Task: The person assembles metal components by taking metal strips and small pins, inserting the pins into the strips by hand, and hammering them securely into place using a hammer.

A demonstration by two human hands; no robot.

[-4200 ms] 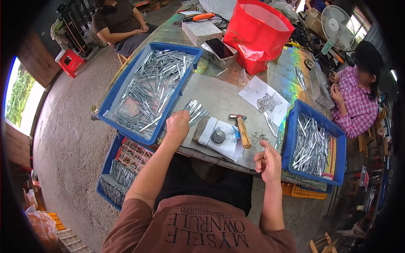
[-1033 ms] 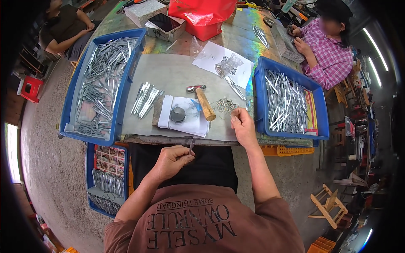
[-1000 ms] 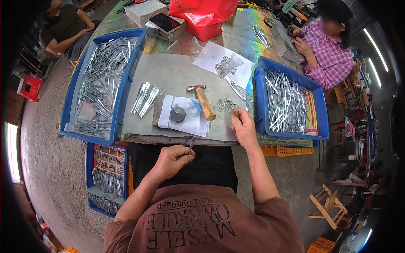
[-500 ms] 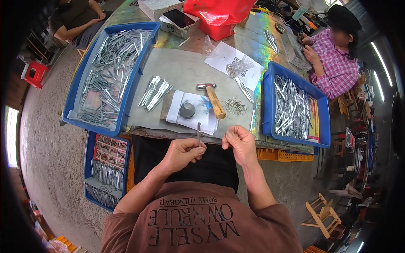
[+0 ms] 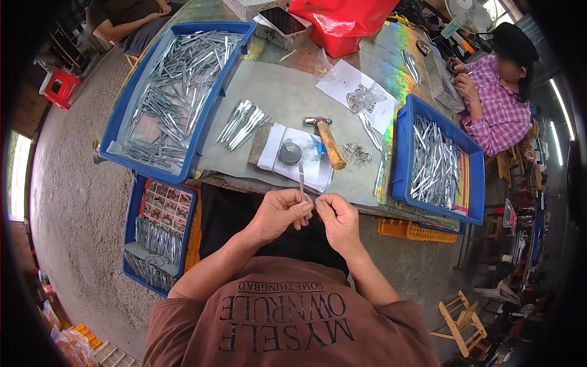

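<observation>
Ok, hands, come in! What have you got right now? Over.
Left hand and right hand together at table edge, both pinching one thin metal strip, upright. Hammer and round metal block lie just beyond. Nothing between.

Wooden-handled hammer [image 5: 327, 142] on table [image 5: 287, 92] beside round metal block [image 5: 290, 153] on white cloth [image 5: 306, 162]. Blue trays [image 5: 428, 202] of metal strips flank them. Red bag [image 5: 342, 24] behind. Person in plaid shirt [image 5: 495, 110] seated right.

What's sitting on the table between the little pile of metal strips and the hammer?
In the head view, a white cloth with a round grey metal block on it lies between the loose metal strips and the wooden-handled hammer.
</observation>
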